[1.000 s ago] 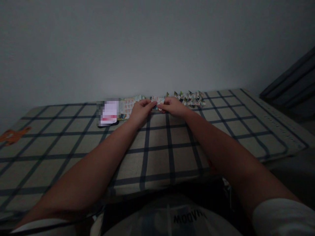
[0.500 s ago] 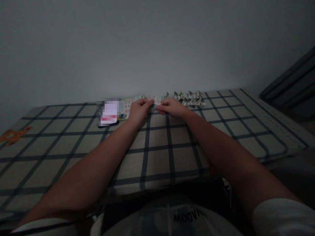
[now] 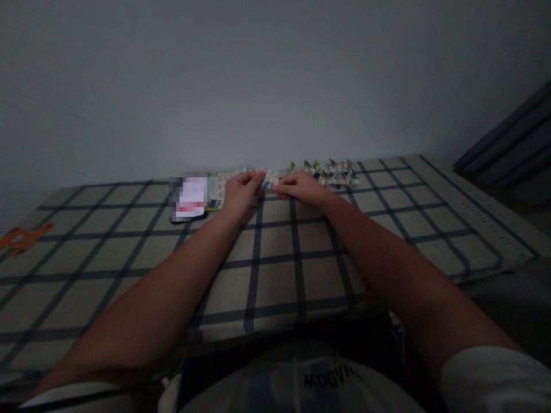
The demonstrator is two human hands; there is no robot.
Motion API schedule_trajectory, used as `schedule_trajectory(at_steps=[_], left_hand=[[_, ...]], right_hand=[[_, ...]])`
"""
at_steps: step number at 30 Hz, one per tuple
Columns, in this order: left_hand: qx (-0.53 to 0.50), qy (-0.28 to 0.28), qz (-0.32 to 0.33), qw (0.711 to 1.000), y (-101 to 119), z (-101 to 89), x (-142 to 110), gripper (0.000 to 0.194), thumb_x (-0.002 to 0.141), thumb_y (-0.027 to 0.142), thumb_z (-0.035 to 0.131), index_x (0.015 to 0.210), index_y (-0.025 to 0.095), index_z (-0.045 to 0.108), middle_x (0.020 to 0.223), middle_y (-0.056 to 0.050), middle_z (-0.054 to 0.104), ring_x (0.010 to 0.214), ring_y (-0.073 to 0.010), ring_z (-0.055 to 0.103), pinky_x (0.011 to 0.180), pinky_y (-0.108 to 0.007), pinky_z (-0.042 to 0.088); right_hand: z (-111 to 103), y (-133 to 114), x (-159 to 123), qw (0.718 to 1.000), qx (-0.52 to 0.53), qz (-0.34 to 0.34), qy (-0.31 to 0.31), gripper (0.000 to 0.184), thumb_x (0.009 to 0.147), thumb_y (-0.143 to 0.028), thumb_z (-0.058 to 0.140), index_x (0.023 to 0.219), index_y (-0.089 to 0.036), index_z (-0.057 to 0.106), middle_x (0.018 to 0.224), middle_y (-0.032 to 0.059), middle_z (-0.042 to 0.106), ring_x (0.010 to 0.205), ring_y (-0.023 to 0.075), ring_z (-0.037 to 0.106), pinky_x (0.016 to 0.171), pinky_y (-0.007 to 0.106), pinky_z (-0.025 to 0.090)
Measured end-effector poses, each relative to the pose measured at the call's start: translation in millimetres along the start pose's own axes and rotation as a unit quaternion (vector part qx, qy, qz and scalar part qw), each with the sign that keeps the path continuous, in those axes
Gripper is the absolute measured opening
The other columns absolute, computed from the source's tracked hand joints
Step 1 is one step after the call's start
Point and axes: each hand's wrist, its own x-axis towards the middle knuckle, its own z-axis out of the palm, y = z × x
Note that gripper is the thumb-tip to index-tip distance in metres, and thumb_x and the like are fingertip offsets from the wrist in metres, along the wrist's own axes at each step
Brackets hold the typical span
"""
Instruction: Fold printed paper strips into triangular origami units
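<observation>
Nearest my view, two forearms reach over one checked cloth (image 3: 275,275). Farther out I see two hands on one small printed paper (image 3: 270,179), which lies between them: the left hand (image 3: 241,192) pinches its left edge, thumb and fingers nearly closed, and the right hand (image 3: 299,188) pinches its right side likewise. Left of them are one phone (image 3: 190,198), its screen blurred, and printed sheets (image 3: 221,186), too overlapped to count. Right, several folded paper pieces (image 3: 338,174) crowd together, uncountable. Behind stands one wall (image 3: 275,80).
</observation>
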Motion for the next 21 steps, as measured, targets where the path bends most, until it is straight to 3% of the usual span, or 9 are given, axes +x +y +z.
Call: schedule_trajectory(at_steps=[5, 10, 16, 21], left_hand=[[0.006, 0.012, 0.005, 1.0, 1.6, -0.5, 0.5, 0.046, 0.078, 0.063, 0.077, 0.07, 0.019, 0.067, 0.061, 0.001, 0.056, 0.06, -0.0133, 0.046, 0.058, -0.028, 0.036], [-0.078, 0.001, -0.008, 0.997, 1.6, 2.5, 0.9, 0.044, 0.072, 0.06, 0.085, 0.072, 0.018, 0.07, 0.066, 0.0, 0.061, 0.061, -0.0117, 0.049, 0.059, -0.026, 0.04], [-0.154, -0.019, -0.065, 0.986, 6.4, 5.5, -1.1, 0.037, 0.069, 0.049, 0.09, 0.073, 0.017, 0.072, 0.068, 0.0, 0.064, 0.062, -0.0098, 0.054, 0.058, -0.021, 0.044], [-0.165, -0.051, -0.106, 0.979, 11.8, 4.3, -3.0, 0.03, 0.068, 0.036, 0.088, 0.065, 0.016, 0.066, 0.064, 0.001, 0.061, 0.059, -0.0078, 0.055, 0.059, -0.02, 0.047]], right_hand=[[-0.4, -1.3, -0.1, 1.0, -0.005, 0.004, 0.017, 0.029, 0.087, -0.038, 0.076, 0.07, -0.016, 0.071, 0.067, 0.0012, 0.067, 0.065, 0.0123, 0.058, 0.066, 0.026, 0.044], [0.8, -4.4, 0.4, 0.999, 0.03, 0.018, 0.039, 0.028, 0.09, -0.033, 0.073, 0.07, -0.015, 0.071, 0.064, 0.0013, 0.067, 0.062, 0.0114, 0.059, 0.065, 0.025, 0.046], [-3.2, -7.1, 0.0, 0.997, 0.056, 0.013, 0.047, 0.024, 0.091, -0.025, 0.071, 0.07, -0.015, 0.072, 0.065, 0.0013, 0.069, 0.061, 0.0105, 0.059, 0.066, 0.024, 0.047], [0.1, -4.1, 1.8, 0.989, 0.093, 0.036, 0.111, 0.025, 0.092, -0.021, 0.069, 0.068, -0.017, 0.066, 0.058, -0.0025, 0.062, 0.056, 0.0096, 0.056, 0.061, 0.023, 0.046]])
